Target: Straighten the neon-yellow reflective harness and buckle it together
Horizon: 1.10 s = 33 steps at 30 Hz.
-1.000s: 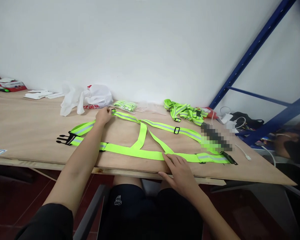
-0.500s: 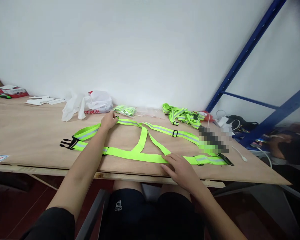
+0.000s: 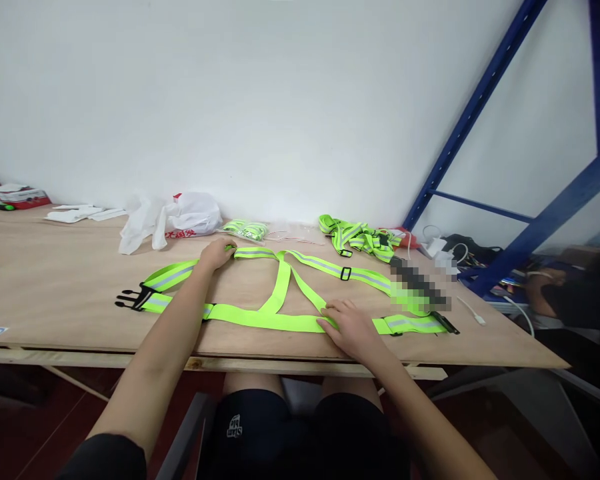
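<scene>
- The right hand (image 3: pixel 353 327) lies palm down with its fingers (image 3: pixel 333 313) spread open and flat, pressing on the near strap of a neon yellow reflective harness (image 3: pixel 280 293). It holds nothing closed in its grip.
- That near strap runs along the front part of the plywood table (image 3: pixel 55 287), just behind the table's front edge. The right fingertips rest where a diagonal strap meets it.
- The harness looks already spread out and mostly flat. Two long straps run side to side, with two shorter straps crossing between them in an upside-down V.
- Judging by how it lies, the smoothing seems well along. The right end of the harness, beyond the right hand, looks less tidy and is partly blurred out.
- A black buckle (image 3: pixel 130 298) sits at the harness's left end, well apart from both hands.
- The left hand (image 3: pixel 216 254) reaches further, to the far strap of the harness. Its fingers are curled onto the strap near its top left bend; whether they pinch it or only press cannot be told.
- Behind the harness, a bundled second harness (image 3: pixel 360 237) lies near the wall.
- Left of that bundle sit small packets (image 3: pixel 245 230) and a white plastic bag (image 3: pixel 180 213).
</scene>
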Each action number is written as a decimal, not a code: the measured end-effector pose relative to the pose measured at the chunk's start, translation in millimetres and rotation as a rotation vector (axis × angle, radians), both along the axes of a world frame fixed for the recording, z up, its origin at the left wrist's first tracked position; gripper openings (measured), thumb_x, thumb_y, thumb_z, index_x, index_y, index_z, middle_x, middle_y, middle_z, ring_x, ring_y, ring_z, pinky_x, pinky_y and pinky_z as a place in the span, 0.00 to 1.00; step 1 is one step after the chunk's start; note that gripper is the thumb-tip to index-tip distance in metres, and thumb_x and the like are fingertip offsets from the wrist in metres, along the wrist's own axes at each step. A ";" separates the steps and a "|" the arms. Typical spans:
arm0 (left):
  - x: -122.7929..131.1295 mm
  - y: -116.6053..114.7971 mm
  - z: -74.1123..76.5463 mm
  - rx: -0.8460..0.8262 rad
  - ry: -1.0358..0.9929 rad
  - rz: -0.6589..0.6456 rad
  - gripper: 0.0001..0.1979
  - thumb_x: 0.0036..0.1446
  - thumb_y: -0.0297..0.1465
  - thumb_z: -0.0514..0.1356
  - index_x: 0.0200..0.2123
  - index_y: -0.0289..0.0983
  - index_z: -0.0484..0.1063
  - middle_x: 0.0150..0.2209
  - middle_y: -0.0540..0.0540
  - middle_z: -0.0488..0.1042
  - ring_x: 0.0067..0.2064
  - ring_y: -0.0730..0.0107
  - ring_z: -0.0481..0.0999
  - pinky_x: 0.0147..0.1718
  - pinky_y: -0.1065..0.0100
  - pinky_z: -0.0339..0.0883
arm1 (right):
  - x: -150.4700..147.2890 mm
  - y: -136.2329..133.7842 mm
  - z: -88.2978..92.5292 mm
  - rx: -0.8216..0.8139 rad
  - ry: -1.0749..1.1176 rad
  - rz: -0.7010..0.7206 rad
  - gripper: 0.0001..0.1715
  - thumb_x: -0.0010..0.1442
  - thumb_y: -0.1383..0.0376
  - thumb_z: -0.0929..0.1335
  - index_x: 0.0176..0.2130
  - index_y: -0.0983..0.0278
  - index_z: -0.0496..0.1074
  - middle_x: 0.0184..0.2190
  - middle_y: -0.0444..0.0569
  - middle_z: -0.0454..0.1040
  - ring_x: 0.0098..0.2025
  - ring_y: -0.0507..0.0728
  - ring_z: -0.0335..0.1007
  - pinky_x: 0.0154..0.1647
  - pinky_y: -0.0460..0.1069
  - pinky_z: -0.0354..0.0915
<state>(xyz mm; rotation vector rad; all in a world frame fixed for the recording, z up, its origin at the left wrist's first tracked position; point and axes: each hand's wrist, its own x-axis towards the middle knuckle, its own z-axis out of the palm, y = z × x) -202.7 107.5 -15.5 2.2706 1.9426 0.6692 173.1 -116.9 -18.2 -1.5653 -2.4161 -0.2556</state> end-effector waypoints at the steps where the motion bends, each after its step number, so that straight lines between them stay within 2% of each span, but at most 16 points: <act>1: 0.7 -0.5 0.1 0.004 0.002 0.008 0.15 0.61 0.35 0.55 0.46 0.43 0.77 0.55 0.45 0.76 0.56 0.55 0.73 0.55 0.62 0.66 | -1.3 2.5 3.7 -0.005 -0.020 -0.012 0.17 0.70 0.58 0.63 0.40 0.61 0.79 0.43 0.52 0.79 0.47 0.61 0.74 0.44 0.53 0.71; 4: 4.2 -2.2 0.5 0.015 0.014 0.022 0.13 0.61 0.36 0.56 0.44 0.43 0.78 0.53 0.44 0.77 0.55 0.53 0.74 0.52 0.60 0.67 | -6.3 16.6 18.6 -0.051 -0.102 -0.040 0.23 0.71 0.57 0.62 0.31 0.61 0.79 0.35 0.52 0.78 0.40 0.59 0.76 0.36 0.50 0.69; 6: 6.8 -3.0 0.4 0.019 0.024 0.025 0.13 0.61 0.36 0.56 0.44 0.43 0.78 0.52 0.43 0.77 0.54 0.52 0.74 0.51 0.60 0.68 | -12.2 32.5 30.4 -0.073 -0.136 -0.036 0.26 0.71 0.55 0.62 0.28 0.62 0.78 0.32 0.52 0.78 0.37 0.59 0.76 0.35 0.50 0.68; 8: 8.8 -3.6 0.1 0.022 0.032 0.026 0.13 0.61 0.35 0.56 0.44 0.43 0.78 0.52 0.43 0.77 0.54 0.51 0.74 0.50 0.59 0.68 | -21.5 52.0 39.9 -0.049 -0.095 -0.008 0.25 0.71 0.55 0.61 0.31 0.62 0.79 0.36 0.53 0.79 0.40 0.60 0.77 0.39 0.50 0.69; 10: 9.5 -4.0 -0.5 0.025 0.040 0.027 0.13 0.61 0.35 0.56 0.44 0.43 0.78 0.53 0.43 0.77 0.54 0.50 0.74 0.50 0.58 0.68 | -34.0 71.8 43.2 -0.013 0.008 0.042 0.20 0.71 0.56 0.61 0.44 0.62 0.78 0.48 0.54 0.78 0.51 0.61 0.75 0.48 0.52 0.69; 11: 9.5 -4.2 -0.7 0.027 0.044 0.027 0.13 0.61 0.35 0.56 0.45 0.43 0.78 0.53 0.43 0.77 0.54 0.50 0.74 0.50 0.58 0.68 | -40.8 80.7 41.7 -0.011 0.052 0.073 0.20 0.71 0.56 0.62 0.52 0.63 0.75 0.56 0.55 0.75 0.58 0.62 0.71 0.54 0.54 0.68; 13: 9.1 -4.2 -1.0 0.031 0.052 0.025 0.14 0.61 0.35 0.56 0.45 0.43 0.78 0.53 0.44 0.77 0.54 0.51 0.75 0.50 0.59 0.69 | -54.1 95.1 32.8 -0.049 0.110 0.123 0.28 0.69 0.57 0.64 0.63 0.67 0.66 0.67 0.60 0.62 0.68 0.65 0.59 0.64 0.57 0.61; 14: 8.7 -4.0 -1.0 0.033 0.056 0.024 0.14 0.61 0.35 0.56 0.46 0.43 0.78 0.53 0.44 0.77 0.53 0.52 0.75 0.50 0.60 0.69 | -59.6 100.3 26.2 -0.086 0.127 0.145 0.33 0.68 0.56 0.65 0.66 0.70 0.62 0.69 0.62 0.57 0.70 0.66 0.54 0.67 0.59 0.58; 16: 8.2 -3.1 -0.9 0.034 0.062 0.024 0.14 0.61 0.35 0.56 0.45 0.43 0.79 0.53 0.45 0.78 0.53 0.53 0.75 0.49 0.61 0.69 | -67.3 107.4 11.7 -0.177 0.154 0.175 0.39 0.67 0.54 0.66 0.68 0.73 0.58 0.70 0.65 0.53 0.72 0.67 0.51 0.69 0.60 0.55; 18: 7.9 -1.8 -1.0 0.034 0.063 0.025 0.13 0.61 0.34 0.56 0.45 0.44 0.79 0.52 0.45 0.78 0.52 0.54 0.75 0.49 0.62 0.69 | -70.0 111.0 -0.9 -0.247 0.181 0.200 0.39 0.68 0.53 0.65 0.68 0.73 0.58 0.70 0.65 0.55 0.71 0.67 0.52 0.70 0.60 0.54; 21: 7.4 0.3 -2.1 0.032 0.056 0.031 0.13 0.61 0.34 0.56 0.45 0.44 0.79 0.52 0.45 0.78 0.52 0.53 0.75 0.48 0.61 0.70 | -68.3 113.0 -11.6 -0.273 0.202 0.229 0.34 0.69 0.53 0.62 0.66 0.70 0.62 0.68 0.63 0.59 0.71 0.66 0.53 0.70 0.61 0.53; 33: -3.3 1.8 -4.7 0.065 -0.028 0.081 0.13 0.62 0.34 0.55 0.45 0.43 0.78 0.52 0.45 0.78 0.52 0.53 0.75 0.47 0.62 0.67 | -59.7 115.7 -18.3 -0.256 0.205 0.271 0.32 0.71 0.51 0.60 0.65 0.66 0.65 0.67 0.59 0.63 0.71 0.66 0.54 0.70 0.61 0.53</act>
